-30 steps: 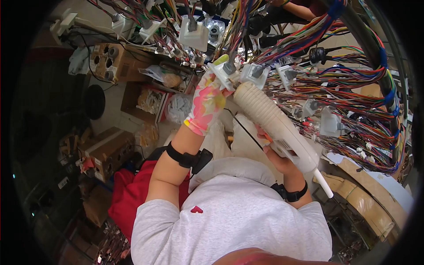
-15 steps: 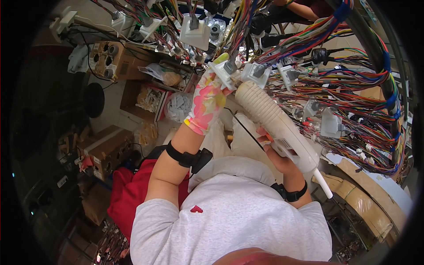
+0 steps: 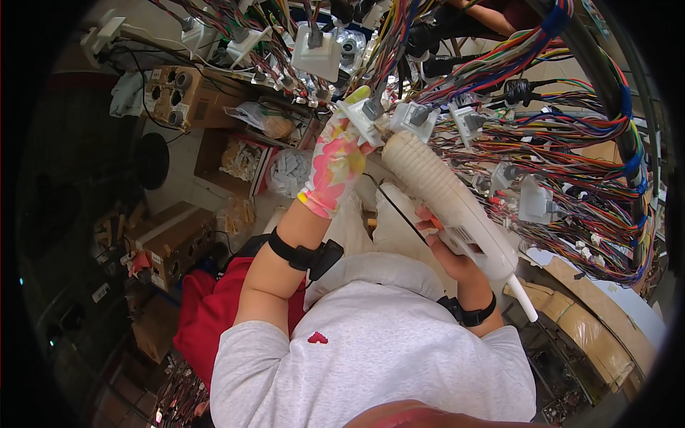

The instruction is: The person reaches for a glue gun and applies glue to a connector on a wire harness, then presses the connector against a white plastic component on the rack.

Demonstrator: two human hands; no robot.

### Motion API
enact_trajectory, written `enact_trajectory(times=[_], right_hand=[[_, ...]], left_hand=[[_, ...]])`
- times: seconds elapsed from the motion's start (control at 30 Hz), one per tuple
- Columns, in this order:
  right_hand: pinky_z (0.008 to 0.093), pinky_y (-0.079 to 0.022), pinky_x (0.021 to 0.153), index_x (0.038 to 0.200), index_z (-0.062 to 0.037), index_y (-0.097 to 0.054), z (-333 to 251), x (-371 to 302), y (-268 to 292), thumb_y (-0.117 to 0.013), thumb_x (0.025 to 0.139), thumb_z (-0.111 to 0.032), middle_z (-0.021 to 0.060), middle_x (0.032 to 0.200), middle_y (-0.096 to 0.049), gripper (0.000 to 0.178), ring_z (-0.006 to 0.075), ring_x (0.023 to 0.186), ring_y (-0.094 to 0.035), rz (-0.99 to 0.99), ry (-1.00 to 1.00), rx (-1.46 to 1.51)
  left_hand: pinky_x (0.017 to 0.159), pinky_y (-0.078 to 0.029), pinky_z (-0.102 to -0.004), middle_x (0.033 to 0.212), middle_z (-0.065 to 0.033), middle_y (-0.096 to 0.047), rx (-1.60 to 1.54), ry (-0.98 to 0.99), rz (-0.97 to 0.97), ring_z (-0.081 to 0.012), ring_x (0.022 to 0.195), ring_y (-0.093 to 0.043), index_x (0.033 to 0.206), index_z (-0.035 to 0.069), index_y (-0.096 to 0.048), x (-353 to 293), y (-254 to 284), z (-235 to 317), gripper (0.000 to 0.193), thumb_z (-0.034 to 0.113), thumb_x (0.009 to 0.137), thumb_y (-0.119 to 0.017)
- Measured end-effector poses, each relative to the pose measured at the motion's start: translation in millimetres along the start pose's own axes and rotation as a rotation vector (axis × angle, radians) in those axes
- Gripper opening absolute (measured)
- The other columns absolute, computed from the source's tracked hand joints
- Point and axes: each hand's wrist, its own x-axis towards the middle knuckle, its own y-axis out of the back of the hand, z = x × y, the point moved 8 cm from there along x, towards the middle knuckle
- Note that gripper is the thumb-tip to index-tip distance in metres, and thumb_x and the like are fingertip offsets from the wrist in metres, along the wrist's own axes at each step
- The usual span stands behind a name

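Observation:
My left hand (image 3: pixel 334 162), in a glove patterned pink, yellow and white, grips a white square connector (image 3: pixel 358 123) with a grey block and wires rising from it. My right hand (image 3: pixel 446 253) is wrapped around what looks like a white glue gun (image 3: pixel 467 214), partly hidden behind its body. The tool's ribbed front ends in a brownish tip close to the held connector; whether they touch, I cannot tell. A white rod sticks out of its rear end. Just right of the tip hangs another white connector (image 3: pixel 414 120), with a similar one (image 3: pixel 467 123) beyond it.
Thick bundles of coloured wires (image 3: pixel 556 143) fill the right, tied to a dark curved frame (image 3: pixel 606 71). Cardboard boxes (image 3: pixel 182 235) and bags of white parts (image 3: pixel 289 171) stand at left. Another person's arm (image 3: pixel 489 16) shows at the far top.
The glue gun's tip has shifted very slightly right and down. Both hands otherwise keep their places and their holds.

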Motion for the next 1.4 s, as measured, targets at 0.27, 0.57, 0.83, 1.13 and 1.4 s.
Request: enact_trajectory(times=[0.27, 0.57, 0.83, 1.13, 1.4], right_hand=[[0.0284, -0.049, 0.081, 0.115, -0.0005, -0.055, -4, -1, 4, -0.059, 0.076, 0.006, 0.0092, 0.098, -0.066, 0.040, 0.0193, 0.094, -0.064, 0.096, 0.014, 0.032], [0.0388, -0.051, 0.086, 0.124, -0.0024, -0.049, -4, -3, -1, -0.054, 0.080, 0.006, 0.0131, 0.112, -0.058, 0.045, 0.0261, 0.109, -0.055, -0.009, 0.026, 0.060], [0.0336, -0.050, 0.083, 0.120, -0.0015, -0.052, -4, -3, 4, -0.056, 0.078, 0.006, 0.0105, 0.105, -0.062, 0.043, 0.0226, 0.101, -0.059, 0.056, 0.013, 0.012], [0.0415, -0.048, 0.090, 0.131, -0.0020, -0.041, -2, -9, 5, -0.053, 0.077, 0.008, 0.0148, 0.121, -0.054, 0.057, 0.0284, 0.115, -0.052, 0.058, -0.021, 0.118], [0.0407, -0.045, 0.094, 0.137, -0.0011, -0.033, -8, -16, 11, -0.055, 0.078, 0.006, 0.0183, 0.131, -0.047, 0.063, 0.0299, 0.125, -0.044, 0.060, -0.044, 0.165]], left_hand=[[0.100, -0.039, -0.0398, 0.131, -0.0154, -0.047, 0.072, -0.031, -0.006, -0.0245, 0.116, -0.050, 0.132, -0.001, -0.038, -2, -2, 2, 0.042, 0.021, 0.095, -0.037], [0.101, -0.039, -0.0402, 0.131, -0.0159, -0.047, 0.071, -0.029, -0.033, -0.0262, 0.116, -0.050, 0.133, 0.000, -0.036, -3, 9, -1, 0.040, 0.018, 0.096, -0.037], [0.101, -0.039, -0.0396, 0.133, -0.0158, -0.046, 0.083, -0.056, -0.096, -0.0261, 0.115, -0.050, 0.134, 0.001, -0.035, -4, -1, 2, 0.046, 0.015, 0.092, -0.045], [0.073, -0.048, -0.0294, 0.109, -0.0079, -0.057, 0.063, 0.002, -0.068, -0.0219, 0.090, -0.057, 0.126, 0.010, -0.047, 4, 6, -9, 0.043, 0.017, 0.085, -0.060], [0.066, -0.044, -0.0260, 0.115, -0.0081, -0.056, -0.093, 0.231, -0.104, -0.0140, 0.082, -0.054, 0.124, 0.007, -0.048, 19, 0, -9, 0.037, 0.018, 0.088, -0.047]])
